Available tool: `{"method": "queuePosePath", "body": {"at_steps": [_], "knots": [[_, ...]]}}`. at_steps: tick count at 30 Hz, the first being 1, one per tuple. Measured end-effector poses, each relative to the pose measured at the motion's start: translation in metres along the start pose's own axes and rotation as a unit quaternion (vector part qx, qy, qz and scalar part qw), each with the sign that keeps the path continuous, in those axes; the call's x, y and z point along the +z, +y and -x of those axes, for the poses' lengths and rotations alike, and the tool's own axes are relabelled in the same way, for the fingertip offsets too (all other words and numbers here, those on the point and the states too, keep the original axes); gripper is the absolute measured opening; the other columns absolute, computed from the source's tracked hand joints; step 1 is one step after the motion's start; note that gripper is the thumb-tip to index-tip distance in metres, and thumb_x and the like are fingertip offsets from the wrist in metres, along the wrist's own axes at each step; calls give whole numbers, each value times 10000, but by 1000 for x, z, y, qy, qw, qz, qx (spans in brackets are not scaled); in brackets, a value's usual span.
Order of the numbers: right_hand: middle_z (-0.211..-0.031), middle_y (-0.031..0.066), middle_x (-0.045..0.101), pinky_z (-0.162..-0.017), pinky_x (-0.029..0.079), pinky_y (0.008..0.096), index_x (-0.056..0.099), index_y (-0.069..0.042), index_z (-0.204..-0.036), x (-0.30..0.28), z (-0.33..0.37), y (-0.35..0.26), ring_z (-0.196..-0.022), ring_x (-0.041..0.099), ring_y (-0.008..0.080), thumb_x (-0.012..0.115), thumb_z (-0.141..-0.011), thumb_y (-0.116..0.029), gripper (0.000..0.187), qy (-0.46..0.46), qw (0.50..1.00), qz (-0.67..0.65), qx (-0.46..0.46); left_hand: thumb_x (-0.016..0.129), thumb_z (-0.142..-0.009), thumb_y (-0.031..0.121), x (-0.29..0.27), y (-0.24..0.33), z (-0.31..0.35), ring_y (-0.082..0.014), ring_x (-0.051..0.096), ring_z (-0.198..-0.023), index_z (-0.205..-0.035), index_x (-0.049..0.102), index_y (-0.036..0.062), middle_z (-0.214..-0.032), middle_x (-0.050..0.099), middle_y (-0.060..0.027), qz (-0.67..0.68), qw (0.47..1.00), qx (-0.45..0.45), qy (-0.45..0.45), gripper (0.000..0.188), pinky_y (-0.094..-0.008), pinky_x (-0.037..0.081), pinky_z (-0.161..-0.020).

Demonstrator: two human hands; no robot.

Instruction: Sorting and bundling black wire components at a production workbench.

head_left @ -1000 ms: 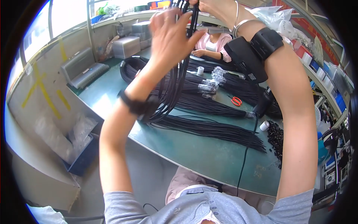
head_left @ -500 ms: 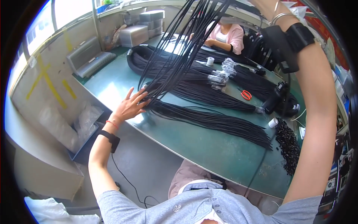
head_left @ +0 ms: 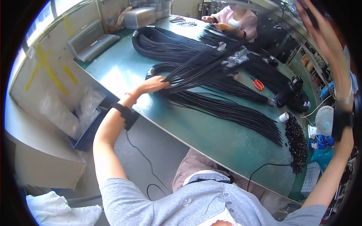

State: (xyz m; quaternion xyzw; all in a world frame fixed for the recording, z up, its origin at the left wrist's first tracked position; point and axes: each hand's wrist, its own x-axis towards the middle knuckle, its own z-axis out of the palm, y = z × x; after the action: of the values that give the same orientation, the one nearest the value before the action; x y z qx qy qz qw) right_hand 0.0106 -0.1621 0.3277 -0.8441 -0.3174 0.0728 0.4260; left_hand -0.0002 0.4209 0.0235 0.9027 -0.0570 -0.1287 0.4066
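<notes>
My left hand (head_left: 154,84) is closed on a bundle of thin black cables (head_left: 196,73) near its bend, just above the green table. From there the loose strands slant up to the right and blur toward their far end. High at the right, my right hand (head_left: 322,32) is raised with its fingers stretched out; a dark shape shows between them, too blurred to make out. Another length of black cables (head_left: 226,115) fans out flat on the table below my left hand. Behind lie more looped cable bundles (head_left: 162,43), some with clear plastic wrap (head_left: 237,58).
Red-handled scissors (head_left: 258,84), a white spool (head_left: 284,117) and a heap of small black pieces (head_left: 296,143) lie on the green table (head_left: 211,150). A black device (head_left: 288,92) and a small fan (head_left: 325,119) stand right. Across the table sits a person in pink (head_left: 247,24).
My right hand has swung to the right, and the raised strands now slant right instead of standing steeply. The fingers of my left hand have gone from spread to closed around the cables.
</notes>
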Motion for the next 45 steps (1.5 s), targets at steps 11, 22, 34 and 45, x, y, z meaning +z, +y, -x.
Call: {"method": "queuePosePath", "body": {"at_steps": [11, 22, 34, 45], "knots": [[-885, -23, 520, -434, 303, 145, 550, -133, -1163, 174, 85, 141, -625, 410, 31, 536, -978, -359, 293, 338, 786, -476, 201, 799, -757, 238, 25, 39, 27, -190, 551, -911, -939, 699, 80, -953, 602, -31, -13, 964, 211, 163, 260, -380, 382, -977], [-904, -10, 525, -457, 330, 149, 522, -117, -1215, 179, 130, 142, -643, 429, 47, 506, -997, -328, 304, 363, 777, -488, 161, 746, -655, 95, 50, 8, 57, -287, 475, -1094, -898, 707, 132, -1058, 549, -61, -296, 892, 252, 231, 249, -439, 318, -1039], [-1346, 115, 519, -771, 564, 270, 355, -101, -1447, 190, 252, 162, -1100, 587, 191, 414, -993, -488, 600, 409, 786, -443, 134, 566, -912, 280, 111, 72, 24, -264, 333, -1378, -1346, 476, 33, -1420, 415, -171, -297, 921, 200, 154, 507, -444, 174, -1152], [-1277, 114, 583, -905, 467, 284, 505, -50, -1328, 129, 156, 206, -1092, 591, 174, 519, -990, -277, 407, 265, 914, 52, 303, 457, -961, 450, 144, 78, 22, -265, 227, -1442, -1455, 299, -18, -1523, 301, -166, -392, 898, 200, -9, 698, -439, 121, -1180]]}}
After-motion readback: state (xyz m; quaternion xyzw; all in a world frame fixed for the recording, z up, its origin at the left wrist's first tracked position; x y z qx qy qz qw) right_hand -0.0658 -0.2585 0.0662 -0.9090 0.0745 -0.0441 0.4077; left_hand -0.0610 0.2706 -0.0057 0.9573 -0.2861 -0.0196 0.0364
